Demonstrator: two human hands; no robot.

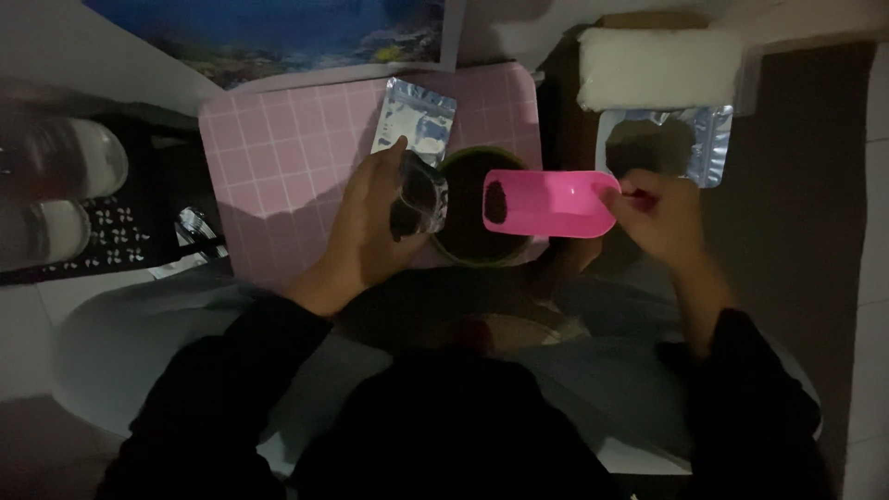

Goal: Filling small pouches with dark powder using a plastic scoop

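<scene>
The left hand (370,218) grips a small clear pouch (419,196), thumb and fingers closed on its sides, holding it upright with its mouth turned toward the green bowl (472,250). Something dark shows inside the pouch, too dim to tell what. The right hand (657,215) has its fingers pinched shut on the handle of a pink scoop (551,204), which is held level over the bowl, its open end pointing at the pouch and just beside it. A dark clump sits in the scoop near that open end.

The bowl stands on a pink gridded mat (287,157), at the mat's near right corner, and holds dark contents. A flat silver foil pouch (414,122) lies on the mat toward its far edge, just behind the left hand. Off the mat's right edge a second silver pouch (708,139) lies open, just beyond the right hand, and a white padded block (659,67) lies beyond it, touching or nearly touching its top edge. A picture with blue water scenery (278,32) lies past the mat's far edge. Left of the mat, well apart from the hands, are two clear round containers (56,185) on a dark patterned cloth (120,231). Both arms wear dark sleeves
</scene>
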